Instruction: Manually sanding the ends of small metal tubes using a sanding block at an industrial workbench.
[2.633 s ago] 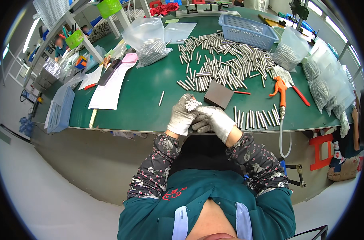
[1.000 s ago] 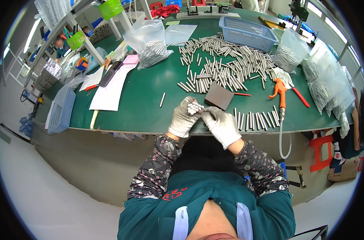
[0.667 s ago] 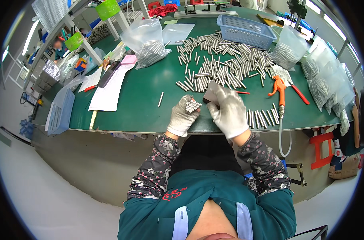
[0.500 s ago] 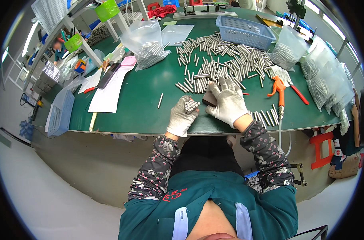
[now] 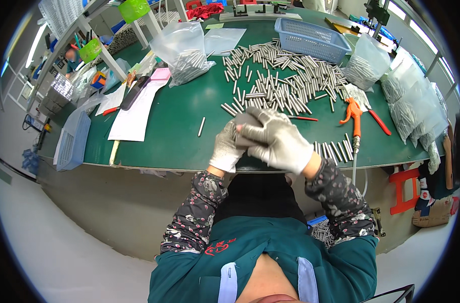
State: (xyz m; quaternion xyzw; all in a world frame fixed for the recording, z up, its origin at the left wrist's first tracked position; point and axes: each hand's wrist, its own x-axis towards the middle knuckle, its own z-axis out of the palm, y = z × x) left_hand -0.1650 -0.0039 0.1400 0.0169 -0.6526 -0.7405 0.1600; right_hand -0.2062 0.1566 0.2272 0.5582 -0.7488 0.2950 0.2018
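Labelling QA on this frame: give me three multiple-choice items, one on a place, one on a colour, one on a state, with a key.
1. Where does the blue basket stand?
A. far side of the table, beyond the loose metal rods
B. on the floor
C. in the person's lap

2. What colour is the table top?
A. white
B. green
C. red

3. How are the two hands?
A. bare and spread apart
B. gloved and together at the near table edge
C. both resting flat in the lap

Key: 1 A, the basket sits behind the metal rods. 2 B, bare surface shows green. 3 B, the right hand overlaps the left hand, both in light gloves.
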